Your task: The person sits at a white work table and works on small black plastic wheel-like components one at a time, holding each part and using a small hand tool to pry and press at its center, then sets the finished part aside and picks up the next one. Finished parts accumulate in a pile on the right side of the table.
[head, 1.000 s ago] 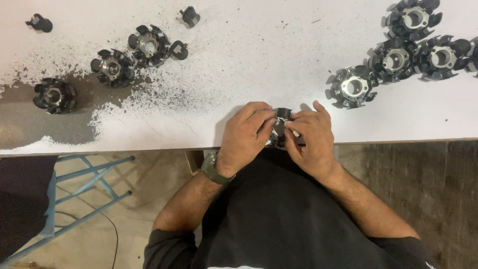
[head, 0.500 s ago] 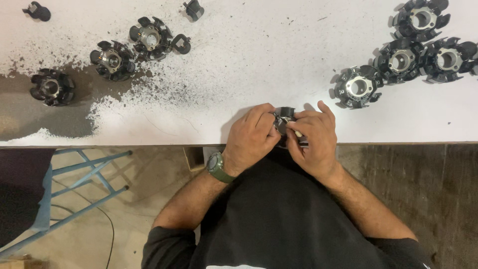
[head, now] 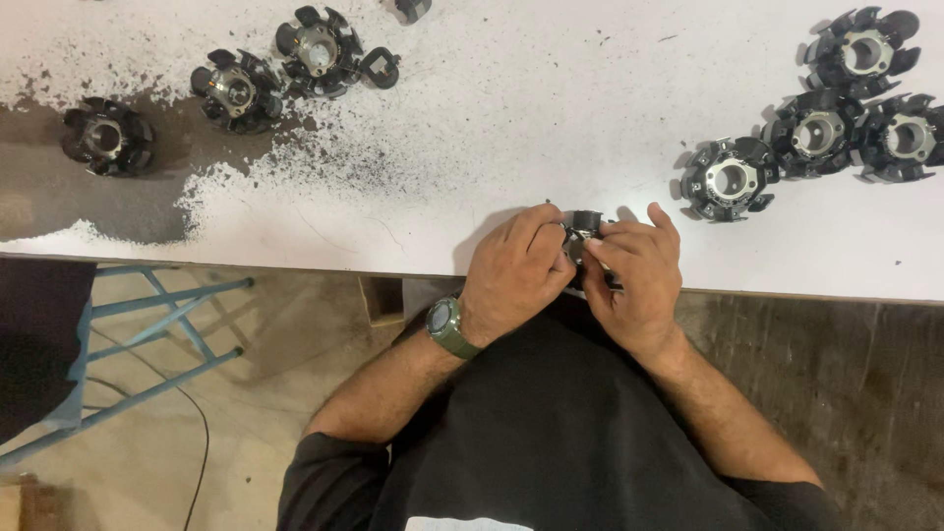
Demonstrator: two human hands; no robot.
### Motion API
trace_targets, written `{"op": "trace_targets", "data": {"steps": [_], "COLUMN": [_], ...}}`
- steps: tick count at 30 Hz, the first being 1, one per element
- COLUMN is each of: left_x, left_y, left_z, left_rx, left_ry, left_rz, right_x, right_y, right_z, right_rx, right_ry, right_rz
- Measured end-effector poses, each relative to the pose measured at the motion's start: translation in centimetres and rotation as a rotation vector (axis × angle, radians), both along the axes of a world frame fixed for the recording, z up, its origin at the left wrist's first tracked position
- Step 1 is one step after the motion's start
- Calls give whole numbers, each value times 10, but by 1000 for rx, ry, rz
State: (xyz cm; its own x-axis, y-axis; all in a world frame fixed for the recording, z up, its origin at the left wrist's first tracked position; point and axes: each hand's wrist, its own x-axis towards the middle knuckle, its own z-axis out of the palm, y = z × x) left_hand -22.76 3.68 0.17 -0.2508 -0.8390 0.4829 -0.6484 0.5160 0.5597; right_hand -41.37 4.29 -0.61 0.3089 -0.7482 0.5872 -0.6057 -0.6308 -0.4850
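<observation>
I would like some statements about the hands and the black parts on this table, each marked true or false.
1. Both hands, the left hand and the right hand, hold one small black part at the table's near edge. True.
2. The left wrist is bare. False: it wears a green wristwatch.
3. Four black finned parts lie grouped on the right of the white table. True.
4. The parts on the left lie on a clean white surface. False: dark specks and a worn grey patch surround them.
5. The blue metal frame stands on the table. False: it stands on the floor below it.
</observation>
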Motion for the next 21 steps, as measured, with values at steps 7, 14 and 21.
{"op": "trace_targets", "data": {"steps": [7,14,21], "left_x": [-2,108,200], "left_y": [2,-72,-164], "left_z": [1,19,39], "left_rx": [61,112,515], "left_ry": [9,-222,-412], "left_rz": [10,197,389], "right_x": [2,-42,-80], "right_y": [1,-23,-46], "right_z": [1,10,1], "right_rx": [-8,27,50], "right_ry": [57,154,170], "right_rz": [-26,-146,-229]}}
